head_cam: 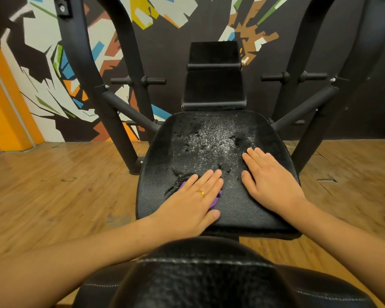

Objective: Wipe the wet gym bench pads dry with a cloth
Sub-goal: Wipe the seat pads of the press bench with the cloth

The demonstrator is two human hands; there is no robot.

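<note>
left hand (192, 197) flat, pressing purple cloth (216, 200), right hand (268, 175) flat on wet pad (200, 147)

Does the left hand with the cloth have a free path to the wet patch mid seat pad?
Probably yes. The left hand presses the purple cloth flat on the seat pad; the wet patch lies just ahead, nothing between, and the right hand rests aside.
</note>
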